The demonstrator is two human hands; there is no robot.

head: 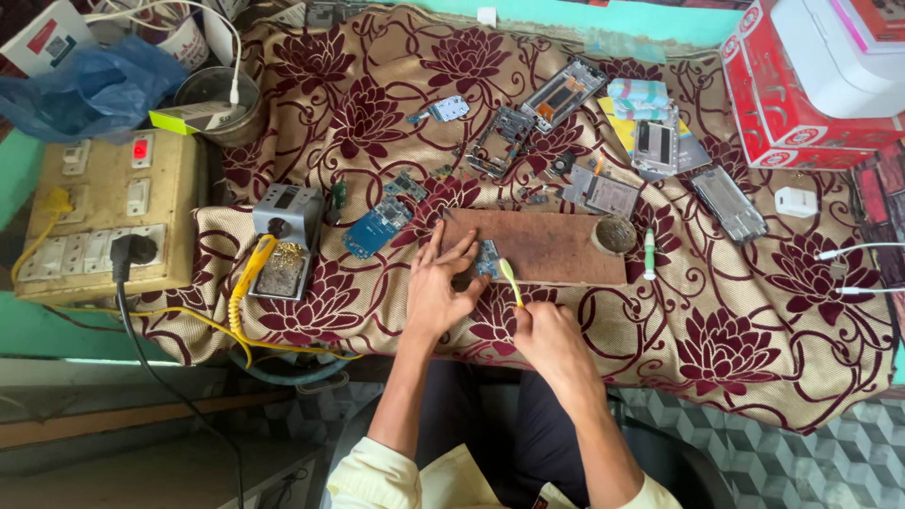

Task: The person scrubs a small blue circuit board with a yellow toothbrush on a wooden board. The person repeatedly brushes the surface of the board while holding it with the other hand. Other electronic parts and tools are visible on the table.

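Head view: the right hand (551,339) is closed around the lower end of a yellow-green brush (511,281), whose long axis runs nearly upright in the picture, leaning a little left, head end pointing away from the person. Its tip meets a small blue circuit board (486,259) at the near left edge of a brown wooden board (556,247) on the flowered cloth (754,330). The left hand (436,287) lies spread, fingers open, fingertips pressing beside the circuit board, gripping nothing.
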